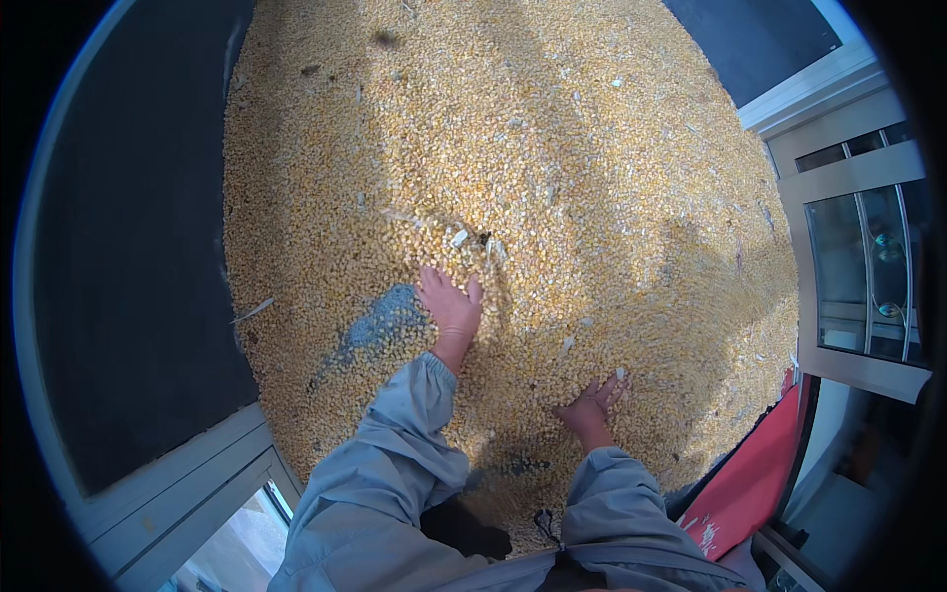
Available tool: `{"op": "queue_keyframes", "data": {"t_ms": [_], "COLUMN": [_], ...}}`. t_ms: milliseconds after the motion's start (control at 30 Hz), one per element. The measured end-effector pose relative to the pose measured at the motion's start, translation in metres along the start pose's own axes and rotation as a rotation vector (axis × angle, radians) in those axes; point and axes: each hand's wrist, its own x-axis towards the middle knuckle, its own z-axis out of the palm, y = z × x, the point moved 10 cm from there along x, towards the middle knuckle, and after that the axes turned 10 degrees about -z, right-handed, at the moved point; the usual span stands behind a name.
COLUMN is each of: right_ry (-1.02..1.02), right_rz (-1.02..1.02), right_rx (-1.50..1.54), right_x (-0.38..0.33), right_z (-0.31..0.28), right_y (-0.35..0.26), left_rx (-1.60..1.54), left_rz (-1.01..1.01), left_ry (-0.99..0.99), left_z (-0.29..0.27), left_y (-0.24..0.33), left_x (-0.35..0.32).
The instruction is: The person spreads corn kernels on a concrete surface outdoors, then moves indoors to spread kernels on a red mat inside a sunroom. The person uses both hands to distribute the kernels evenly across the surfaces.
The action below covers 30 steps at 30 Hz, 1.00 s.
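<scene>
Corn kernels [592, 148], yellow and loose, spread in a broad layer in front of you and around both your hands, reaching from near your body to the upper edge of the view. Your left hand [452, 304] lies against them with its fingers extended, not curled around anything; just beside it, a blue-grey patch [395, 314] shows through the kernels. Ahead of your fingertips sits a small white fragment [459, 238] among blurred kernels. Your right hand [589, 407], nearer your body, rests on the corn with fingers spread, its grip likewise loose. Grey sleeves [409, 395] cover both forearms. A dark panel [128, 227] borders the corn on your left; on your right stands a pale-framed glazed door [863, 266]. Below that, a red sheet [755, 479] carries a white marking, too indistinct to tell whether it is lettering.
</scene>
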Motion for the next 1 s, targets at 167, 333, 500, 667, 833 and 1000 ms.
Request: {"op": "queue_keyframes", "data": {"t_ms": [167,333,500,667,833,1000], "right_ry": [-0.039,-0.106,-0.023,-0.015,-0.042,-0.014], "right_rz": [0.057,0.122,0.076,0.061,0.033,0.066], "right_rx": [-0.202,-0.254,-0.179,-0.186,-0.170,-0.199], "right_x": [0.004,0.008,0.011,0.016,0.012,0.014], "right_z": [-0.006,-0.003,0.001,0.010,0.002,0.004], "right_y": [-0.007,0.001,0.009,0.015,0.007,0.019], "left_rx": [-0.140,0.115,0.338,0.533,0.350,0.203], "left_rz": [0.458,0.788,0.656,0.345,0.066,-0.230], "left_ry": [-0.310,-0.497,-0.356,0.000,0.400,0.226], "left_z": [0.065,0.085,0.003,-0.133,-0.229,-0.160], "left_y": [0.215,0.209,0.068,-0.133,-0.299,-0.202], "left_x": [-0.050,-0.097,-0.009,0.064,0.088,0.140]}}
